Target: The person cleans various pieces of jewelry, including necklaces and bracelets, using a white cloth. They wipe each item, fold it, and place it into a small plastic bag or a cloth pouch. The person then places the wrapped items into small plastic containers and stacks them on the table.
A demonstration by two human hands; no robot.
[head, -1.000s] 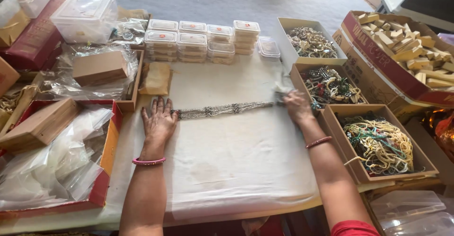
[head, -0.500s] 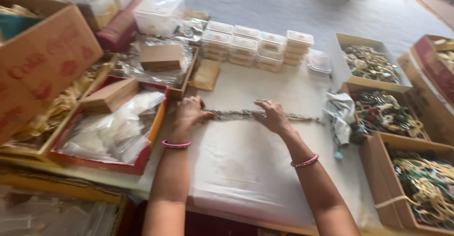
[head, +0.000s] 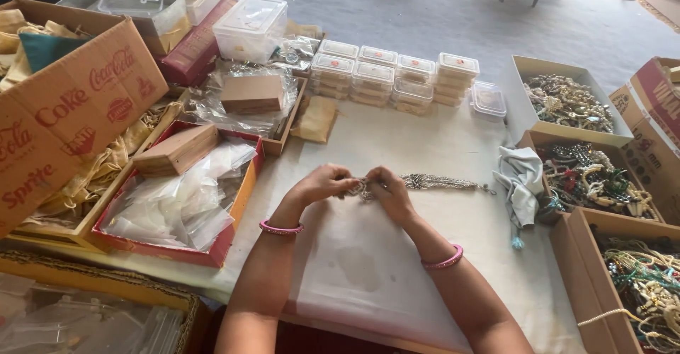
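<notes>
The white cloth-covered worktop point(head: 397, 269) is hemmed in: a red-rimmed tray of clear plastic bags point(head: 180, 205) runs along its left edge, stacked clear plastic lidded boxes point(head: 393, 77) line the far edge, and open cardboard boxes of beaded jewellery point(head: 588, 177) crowd the right edge, with a crumpled grey cloth point(head: 520, 180) lying just inside them. The bare room lies in the middle and toward the near edge.

Half a second ago the hands were spread apart along the chain, pressing it flat; now they have drawn together at its left end, and the chain looks bunched there.

The left hand point(head: 322, 184) and right hand point(head: 386, 191) meet at mid-worktop, fingers pinched narrowly on the left end of the silver multi-strand metal chain point(head: 435, 182). The rest of the chain lies on the cloth, trailing rightward from the grip toward the grey cloth, ending just short of it.
</notes>
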